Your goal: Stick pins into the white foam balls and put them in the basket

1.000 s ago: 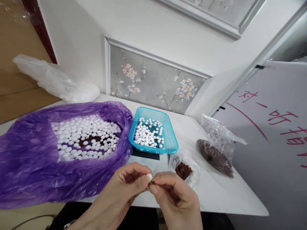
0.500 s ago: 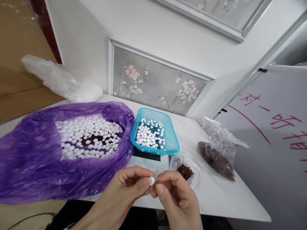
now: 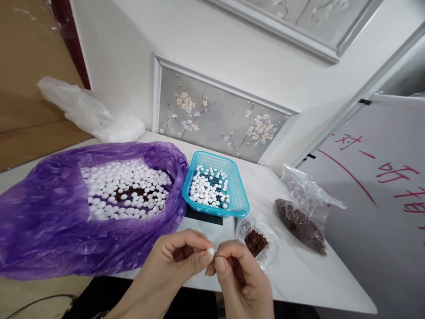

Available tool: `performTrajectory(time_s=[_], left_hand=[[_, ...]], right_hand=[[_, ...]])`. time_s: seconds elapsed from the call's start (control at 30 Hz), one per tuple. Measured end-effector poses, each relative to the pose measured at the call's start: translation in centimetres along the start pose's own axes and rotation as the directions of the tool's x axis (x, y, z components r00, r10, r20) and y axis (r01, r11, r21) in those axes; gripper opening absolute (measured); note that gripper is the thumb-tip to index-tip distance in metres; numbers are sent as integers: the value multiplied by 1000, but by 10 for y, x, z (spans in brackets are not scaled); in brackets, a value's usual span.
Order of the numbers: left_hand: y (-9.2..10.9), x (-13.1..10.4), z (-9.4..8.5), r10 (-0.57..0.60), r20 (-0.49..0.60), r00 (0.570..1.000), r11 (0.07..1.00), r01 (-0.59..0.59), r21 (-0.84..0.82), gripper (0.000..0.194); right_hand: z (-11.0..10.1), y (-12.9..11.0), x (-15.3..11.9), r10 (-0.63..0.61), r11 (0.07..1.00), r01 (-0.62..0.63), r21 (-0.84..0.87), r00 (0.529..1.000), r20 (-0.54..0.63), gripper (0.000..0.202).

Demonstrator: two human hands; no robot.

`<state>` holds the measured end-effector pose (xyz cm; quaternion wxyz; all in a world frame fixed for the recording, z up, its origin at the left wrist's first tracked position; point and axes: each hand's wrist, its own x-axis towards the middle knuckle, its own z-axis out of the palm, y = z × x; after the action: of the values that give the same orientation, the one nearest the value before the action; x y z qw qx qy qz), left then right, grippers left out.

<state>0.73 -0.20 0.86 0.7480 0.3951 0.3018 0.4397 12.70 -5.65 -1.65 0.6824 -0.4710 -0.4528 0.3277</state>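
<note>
My left hand (image 3: 181, 261) pinches a small white ball (image 3: 210, 251) between thumb and forefinger, above the table's front edge. Right beside it, my right hand (image 3: 244, 274) has thumb and forefinger pressed together, the tips close against the ball. Whatever is in that pinch is too small to make out. Beyond the hands stands a blue plastic basket (image 3: 244, 197) with many white balls (image 3: 204, 188) inside. To the left lies an open purple plastic bag (image 3: 40, 208) full of similar white balls (image 3: 113, 177). Dark brown bits (image 3: 256, 242) sit in a small clear bag beside my right hand.
A clear zip bag (image 3: 300, 223) of brown material rests on the right of the white table (image 3: 332, 283). Crumpled white plastic (image 3: 93, 117) lies at the back left. A flowered wall panel (image 3: 219, 115) rises behind, and a whiteboard (image 3: 381, 221) stands at the right.
The view has shifted slightly. My hands stay together at the ball, with the right hand a little further left and less of the ball showing.
</note>
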Motion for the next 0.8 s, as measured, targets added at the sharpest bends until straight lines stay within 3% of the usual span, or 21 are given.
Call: performTrajectory(time_s=[0.53, 0.8], left_hand=[[-6, -2, -7, 56, 96, 994, 997, -60, 46, 10], [-4, -4, -4, 69, 72, 995, 997, -71, 20, 9]], right_hand=[[5, 5, 0, -8, 996, 6, 92, 1000, 15, 15], [8, 2, 1, -38, 998, 37, 42, 999, 19, 16]])
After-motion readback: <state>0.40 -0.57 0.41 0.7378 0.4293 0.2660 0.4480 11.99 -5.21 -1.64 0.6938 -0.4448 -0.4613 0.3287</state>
